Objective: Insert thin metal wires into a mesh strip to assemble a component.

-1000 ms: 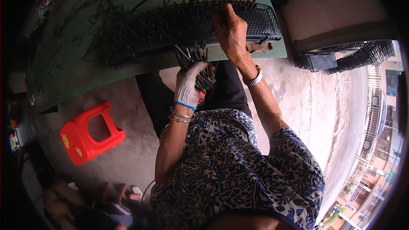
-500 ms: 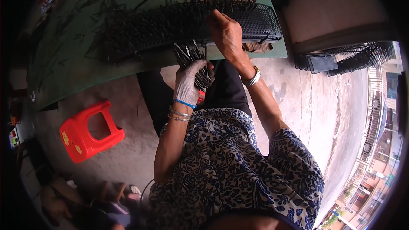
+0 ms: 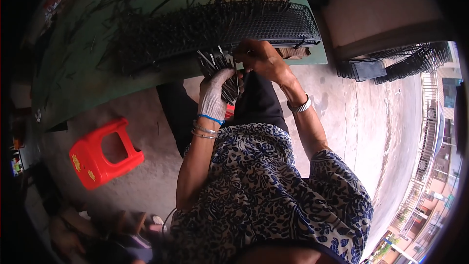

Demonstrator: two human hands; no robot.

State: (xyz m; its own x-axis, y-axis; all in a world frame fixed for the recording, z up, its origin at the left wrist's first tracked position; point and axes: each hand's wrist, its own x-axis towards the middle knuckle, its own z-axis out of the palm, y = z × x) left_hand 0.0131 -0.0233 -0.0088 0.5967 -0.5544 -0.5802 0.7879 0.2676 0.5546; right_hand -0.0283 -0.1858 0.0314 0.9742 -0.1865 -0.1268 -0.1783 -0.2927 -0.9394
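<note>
My left hand [image 3: 211, 92], in a pale knitted glove, is wrapped round a bundle of thin dark strips [image 3: 229, 89]; some ends at the top look silvery. My bare right hand [image 3: 266, 62] is beside the top of this bundle, its fingers pinched together. What lies between those fingertips is too small to make out. Just beyond both hands, a long black perforated tray [image 3: 288, 28] stands on the green table [image 3: 68, 88]. Many dark strips [image 3: 171, 32] stand upright, crowded over its left and middle parts, while its right part shows bare mesh.
Loose dark strips [image 3: 93, 44] lie scattered over the table's left side. A red plastic stool [image 3: 100, 159] is on the floor at left. Black mesh pieces [image 3: 420, 63] rest at the far right. Another person's arm [image 3: 66, 237] shows at lower left.
My right hand has come down from the tray's mesh toward me, to the top of the bundle. My left hand stays in place, still holding the strips.
</note>
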